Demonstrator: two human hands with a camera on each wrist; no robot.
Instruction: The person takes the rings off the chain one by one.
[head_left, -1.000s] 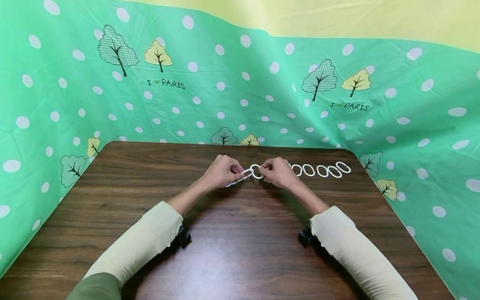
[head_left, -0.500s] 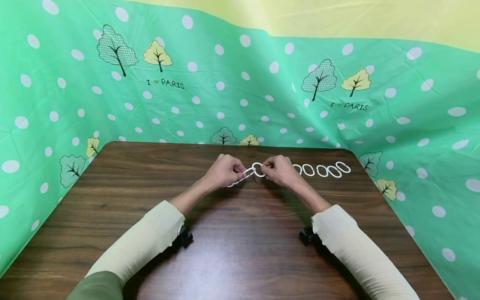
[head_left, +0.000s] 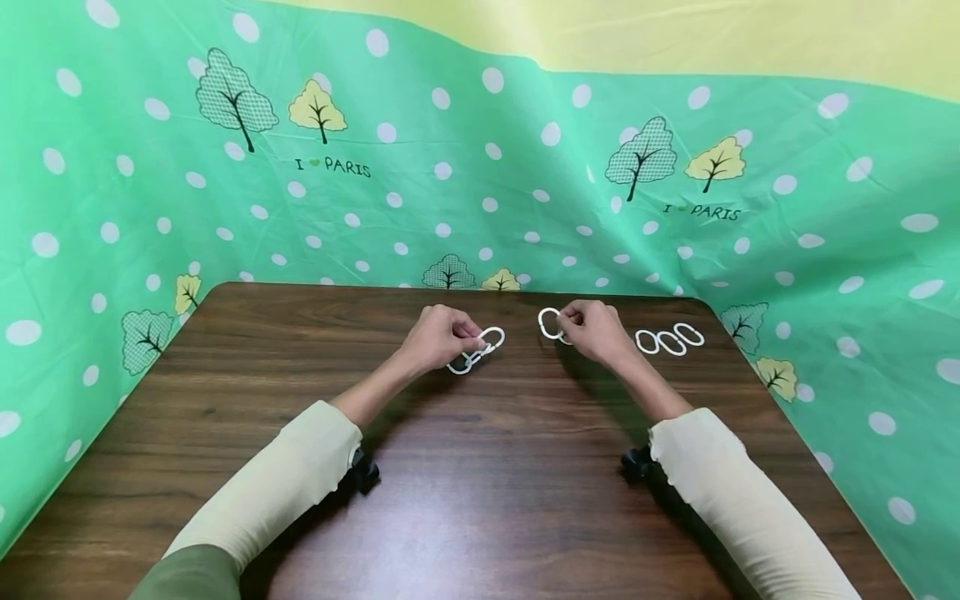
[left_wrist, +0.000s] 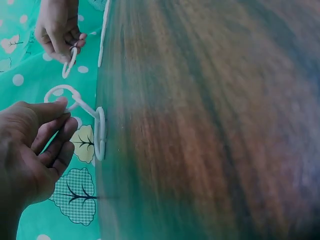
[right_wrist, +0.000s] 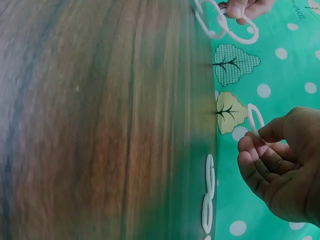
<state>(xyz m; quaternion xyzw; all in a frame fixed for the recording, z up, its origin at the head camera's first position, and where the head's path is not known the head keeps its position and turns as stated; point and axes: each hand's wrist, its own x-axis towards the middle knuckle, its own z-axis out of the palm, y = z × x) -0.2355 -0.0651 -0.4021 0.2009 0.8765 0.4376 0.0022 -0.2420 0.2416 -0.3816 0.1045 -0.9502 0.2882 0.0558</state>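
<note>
My left hand pinches a white oval link between thumb and fingers. It is hooked to further white links that hang below it to the table in a short chain. To the right, my right hand pinches a single white oval link by its lower end, raised and apart from the chain. A second piece of white rim shows by the right fingertips; whether it belongs to the held link, I cannot tell. The right hand hides part of the tabletop behind it.
Several loose white oval links lie in a row at the back right of the dark wooden table. A green dotted cloth printed with trees hangs behind and beside the table. Each wrist has a black camera mount.
The right hand has moved right and slightly up, away from the left. A link between the hands met the chain's end earlier; now there is a gap. The left hand has barely shifted.
</note>
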